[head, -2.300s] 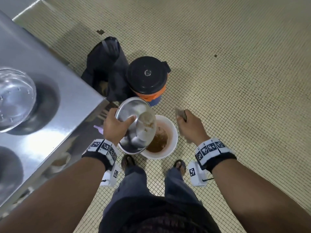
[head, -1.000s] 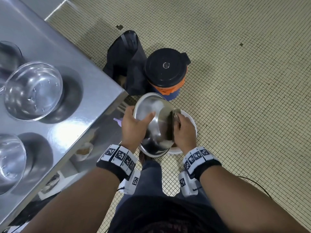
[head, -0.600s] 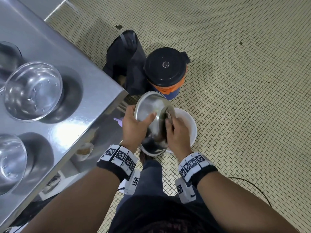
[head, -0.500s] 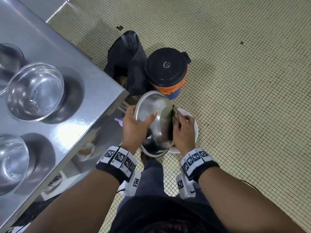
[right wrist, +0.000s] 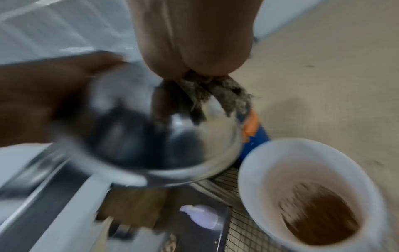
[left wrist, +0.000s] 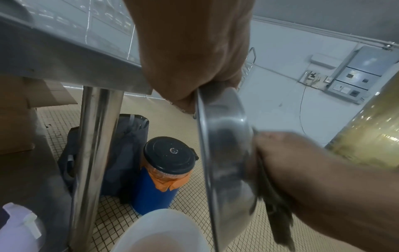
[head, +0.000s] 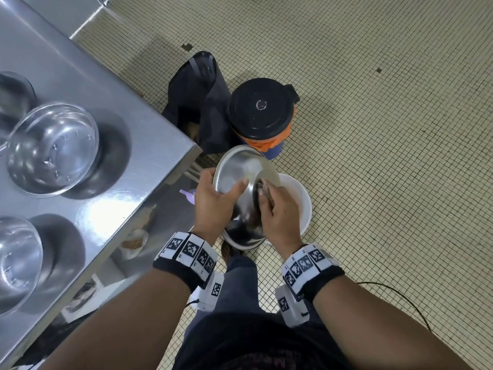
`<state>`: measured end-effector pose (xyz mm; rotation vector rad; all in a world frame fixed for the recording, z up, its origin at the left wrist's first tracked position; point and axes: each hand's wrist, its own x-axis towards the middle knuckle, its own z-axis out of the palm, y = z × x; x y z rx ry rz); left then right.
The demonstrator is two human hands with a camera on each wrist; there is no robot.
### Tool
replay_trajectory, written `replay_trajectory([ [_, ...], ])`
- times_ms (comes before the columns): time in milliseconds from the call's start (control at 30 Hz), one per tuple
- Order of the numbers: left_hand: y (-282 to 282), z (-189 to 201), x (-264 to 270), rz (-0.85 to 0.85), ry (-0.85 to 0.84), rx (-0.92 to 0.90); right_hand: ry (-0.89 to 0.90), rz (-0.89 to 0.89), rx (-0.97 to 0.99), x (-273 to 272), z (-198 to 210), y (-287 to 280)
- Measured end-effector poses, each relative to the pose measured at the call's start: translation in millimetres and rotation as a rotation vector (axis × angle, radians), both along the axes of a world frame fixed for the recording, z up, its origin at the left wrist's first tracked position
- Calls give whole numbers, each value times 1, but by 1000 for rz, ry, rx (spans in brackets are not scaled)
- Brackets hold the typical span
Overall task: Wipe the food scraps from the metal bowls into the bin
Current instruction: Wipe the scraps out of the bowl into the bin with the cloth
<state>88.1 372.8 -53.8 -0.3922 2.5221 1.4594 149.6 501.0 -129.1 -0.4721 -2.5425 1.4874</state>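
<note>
My left hand (head: 213,201) grips a metal bowl (head: 240,172) by its rim, thumb on the outer wall, tilting its mouth toward the white bin (head: 298,206) on the floor. My right hand (head: 277,212) holds a dirty grey cloth (right wrist: 207,92) and presses it inside the bowl (right wrist: 190,129). The bin (right wrist: 254,172) holds brown scraps. In the left wrist view the bowl (left wrist: 224,153) stands on edge with the cloth (left wrist: 276,213) hanging behind it.
A steel table (head: 128,193) at left carries metal bowls (head: 53,148), another (head: 16,260) nearer. A blue barrel with black lid (head: 260,108) and a dark bag (head: 197,102) stand beyond the bin. A white bottle (left wrist: 17,228) sits under the table.
My right hand brought the cloth from beside the bin into the tilted bowl and has been rubbing it up and down inside. The left hand keeps the same grip.
</note>
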Motion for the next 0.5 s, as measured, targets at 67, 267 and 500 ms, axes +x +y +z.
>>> replay_trajectory([
  [67, -3, 2, 0, -3, -1, 11, -85, -89, -1, 0, -11, 9],
  [267, -5, 5, -1, -14, 11, 16, -169, -270, -97, -18, 8, 26],
  [500, 1, 7, 1, 2, 32, 44, -107, -127, -63, -20, 20, 9],
])
